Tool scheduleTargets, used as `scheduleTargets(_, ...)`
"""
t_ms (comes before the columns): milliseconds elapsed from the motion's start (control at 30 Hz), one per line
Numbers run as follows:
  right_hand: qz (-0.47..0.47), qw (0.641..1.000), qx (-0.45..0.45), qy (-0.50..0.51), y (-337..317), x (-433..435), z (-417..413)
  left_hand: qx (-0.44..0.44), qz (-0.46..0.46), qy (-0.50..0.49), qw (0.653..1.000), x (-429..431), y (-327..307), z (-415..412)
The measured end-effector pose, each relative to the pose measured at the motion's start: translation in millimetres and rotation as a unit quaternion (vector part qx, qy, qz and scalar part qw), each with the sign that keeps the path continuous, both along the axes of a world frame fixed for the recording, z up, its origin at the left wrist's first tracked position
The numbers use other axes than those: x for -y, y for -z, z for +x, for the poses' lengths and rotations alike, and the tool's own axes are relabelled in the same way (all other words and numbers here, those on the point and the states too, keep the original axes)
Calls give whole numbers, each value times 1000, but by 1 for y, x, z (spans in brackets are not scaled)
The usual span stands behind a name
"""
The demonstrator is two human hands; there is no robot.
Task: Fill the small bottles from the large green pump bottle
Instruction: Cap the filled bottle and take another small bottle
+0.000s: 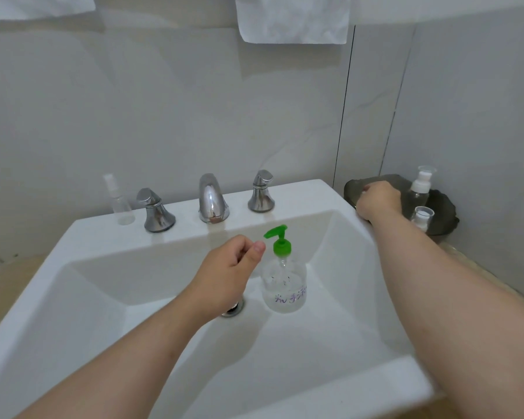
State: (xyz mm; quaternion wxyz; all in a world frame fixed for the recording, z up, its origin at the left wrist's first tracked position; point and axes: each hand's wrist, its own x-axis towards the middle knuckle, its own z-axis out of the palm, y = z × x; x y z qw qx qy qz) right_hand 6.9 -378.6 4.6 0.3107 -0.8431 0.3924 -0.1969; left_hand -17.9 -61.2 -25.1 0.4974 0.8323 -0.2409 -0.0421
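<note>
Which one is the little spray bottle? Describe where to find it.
Find the white sink. On its back ledge, left of the left tap handle, stands the spray bottle: slim, clear, alone, unlike the bottles on the dark tray.

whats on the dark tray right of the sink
A tall clear pump bottle and a shorter clear bottle stand on the dark tray; the right hand rests on its left part. Anything under that hand is covered.
</note>
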Motion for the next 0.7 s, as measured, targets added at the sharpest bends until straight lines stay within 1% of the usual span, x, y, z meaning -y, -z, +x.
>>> scheduleTargets(333,5,1000,-16,-17,-2,-3,-3,-6,16,9,1000,1,0,0)
scheduleTargets(500,-9,1000,-14,-14,-3,-5,-3,15,25,5,1000,1,-4,-1)
scheduleTargets(567,-43,999,-24,-1,-4,-10,-5,28,35,10,999,0,-5,-1)
scheduleTargets(633,-123,991,-45,15,-9,-20,-6,38,46,12,998,0,-7,-1)
scheduleTargets(700,-198,980,-32,16,-17,-35,-7,53,75,7,996,-1,-8,1)
